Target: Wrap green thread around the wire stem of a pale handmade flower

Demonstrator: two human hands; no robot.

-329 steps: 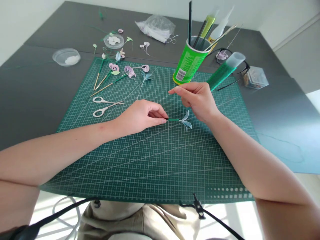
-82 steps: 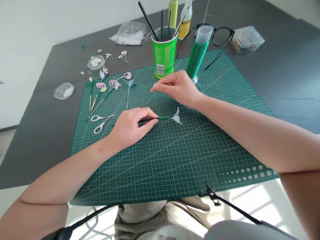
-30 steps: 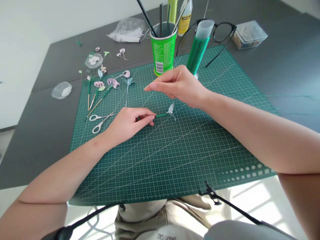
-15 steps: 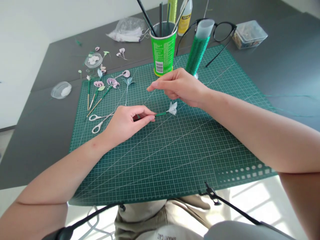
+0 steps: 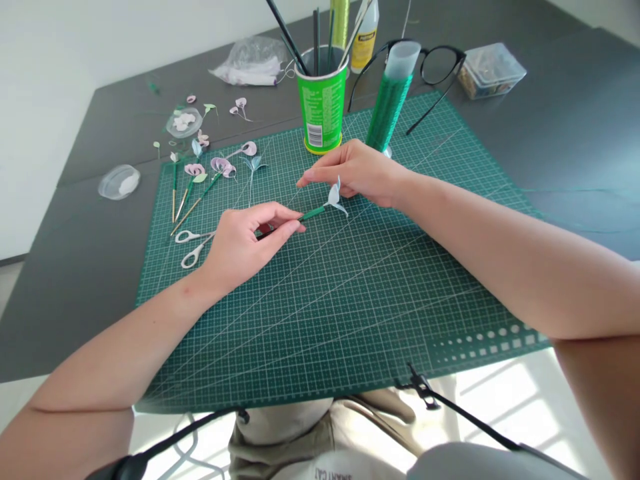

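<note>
My left hand (image 5: 250,241) pinches a thin stick between thumb and fingertips over the mat. The stick's green-wrapped end (image 5: 314,213) sticks out to the right and carries a pale blue petalled flower (image 5: 335,195). Just above and right of that flower, my right hand (image 5: 353,172) is closed in a pinch; anything between its fingertips is too fine to make out. Behind my right hand stands a tube wound with green thread (image 5: 390,100). White-handled scissors (image 5: 191,257) lie beside my left hand, their blades partly hidden by it.
Several small flowers on sticks (image 5: 194,171) lie at the mat's upper left. A green cup (image 5: 323,110) of rods, a glue bottle (image 5: 365,47), black glasses (image 5: 440,65) and a clear box (image 5: 493,70) stand behind. The cutting mat (image 5: 325,320) covers the near table.
The flower has turned about the stick and risen slightly, its petals now facing differently. My left hand has shifted a little up and left; my right hand keeps its pinch.
</note>
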